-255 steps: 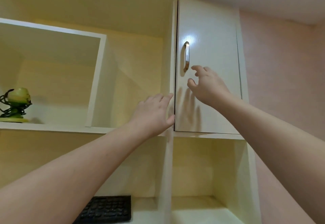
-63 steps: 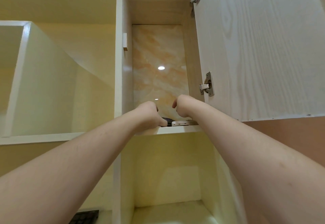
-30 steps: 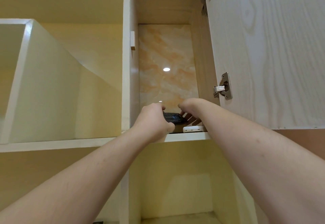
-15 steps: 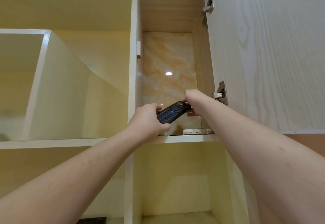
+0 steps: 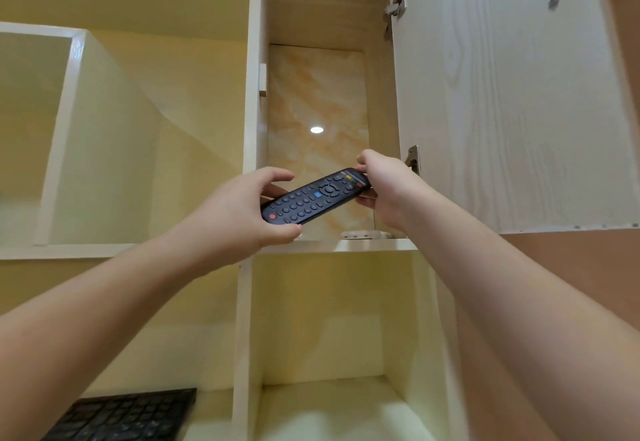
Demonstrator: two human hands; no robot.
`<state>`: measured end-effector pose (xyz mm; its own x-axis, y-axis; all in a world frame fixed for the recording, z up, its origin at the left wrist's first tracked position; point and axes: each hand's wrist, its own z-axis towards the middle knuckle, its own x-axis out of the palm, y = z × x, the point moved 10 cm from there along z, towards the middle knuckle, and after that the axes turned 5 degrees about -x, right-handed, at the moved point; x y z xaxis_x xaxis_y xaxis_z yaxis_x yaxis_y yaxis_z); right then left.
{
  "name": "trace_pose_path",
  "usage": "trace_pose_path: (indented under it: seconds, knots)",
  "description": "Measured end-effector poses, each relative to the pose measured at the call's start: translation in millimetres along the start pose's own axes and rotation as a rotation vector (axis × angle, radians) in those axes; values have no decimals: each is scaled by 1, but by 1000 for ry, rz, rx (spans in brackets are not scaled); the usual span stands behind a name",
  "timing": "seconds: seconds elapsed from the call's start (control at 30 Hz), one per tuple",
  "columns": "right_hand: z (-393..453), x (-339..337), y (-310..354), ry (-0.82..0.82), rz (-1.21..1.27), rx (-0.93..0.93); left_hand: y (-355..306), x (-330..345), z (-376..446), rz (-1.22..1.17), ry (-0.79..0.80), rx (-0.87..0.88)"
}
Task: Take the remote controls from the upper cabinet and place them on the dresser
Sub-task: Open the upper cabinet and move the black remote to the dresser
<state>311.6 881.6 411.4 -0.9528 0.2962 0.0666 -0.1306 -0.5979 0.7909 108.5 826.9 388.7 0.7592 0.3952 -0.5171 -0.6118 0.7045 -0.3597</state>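
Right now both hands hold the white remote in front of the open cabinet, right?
Not quite. In the head view the left hand and right hand hold the black remote; the white remote lies on the cabinet shelf.

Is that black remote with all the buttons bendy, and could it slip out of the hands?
Probably not bendy: the black remote stays straight though held only at its ends by the left hand and right hand. It looks light, pinched by fingertips. Its smooth casing might slip, so a fuller grip seems safer.
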Motion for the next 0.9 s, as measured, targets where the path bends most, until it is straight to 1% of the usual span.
trace_pose_path:
  seconds: [0.23,0.33,0.43,0.57,0.67,0.73,0.9]
  knots:
    - [-65,-18,-9,-22,87,-31,16,1,-35,-141,151,8]
    - [-96,-26,-13,6,8,-35,21,3,-54,-192,223,20]
    - [-126,-30,-14,15,61,-52,28,4,-74,-253,279,32]
    - [-164,-37,-22,-7,157,-17,38,6,-99,-391,372,41]
    - [-193,-42,-28,-8,183,18,47,11,-114,-509,421,17]
    - [-213,-52,-36,-47,200,42,51,16,-122,-584,438,2]
    - [-265,-87,-41,-117,155,69,43,56,-152,-776,575,-42]
